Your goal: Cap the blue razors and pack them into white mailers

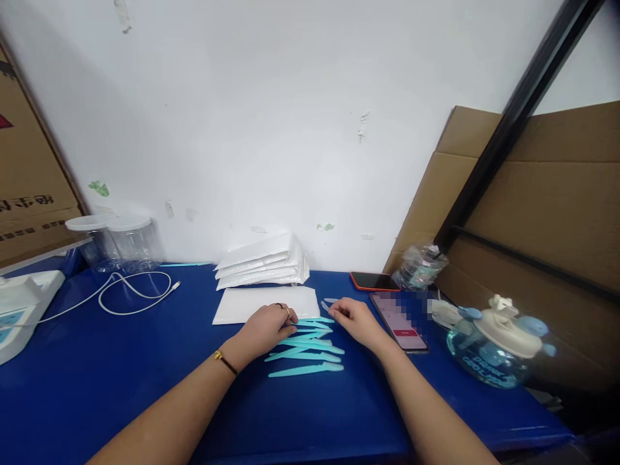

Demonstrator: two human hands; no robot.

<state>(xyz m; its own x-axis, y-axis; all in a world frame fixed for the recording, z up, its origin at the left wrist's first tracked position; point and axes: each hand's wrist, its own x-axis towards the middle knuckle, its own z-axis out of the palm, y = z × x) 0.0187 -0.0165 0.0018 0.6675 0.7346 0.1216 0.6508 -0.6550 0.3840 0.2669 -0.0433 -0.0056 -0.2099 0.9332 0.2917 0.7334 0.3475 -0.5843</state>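
Observation:
Several teal eyebrow razors (306,370) lie in a loose, overlapping row on the blue table between my hands. My left hand (269,328) has its fingers curled together around the handle end of the farthest razor (317,320); the grip is partly hidden. Opposite it, my right hand (357,321) pinches a small translucent cap (325,306) at its fingertips, close to that razor's head. Another translucent piece (332,299) lies just beyond. Behind my left hand a white padded envelope (271,300) rests flat on the table.
A stack of white padded envelopes (261,263) stands against the wall. To the right are a phone (404,326), an orange-edged phone (375,281), a wrapped jar (420,266) and a drinking bottle (494,345). Clear jars (133,242), a white cable (138,311) and a power strip (29,310) lie left.

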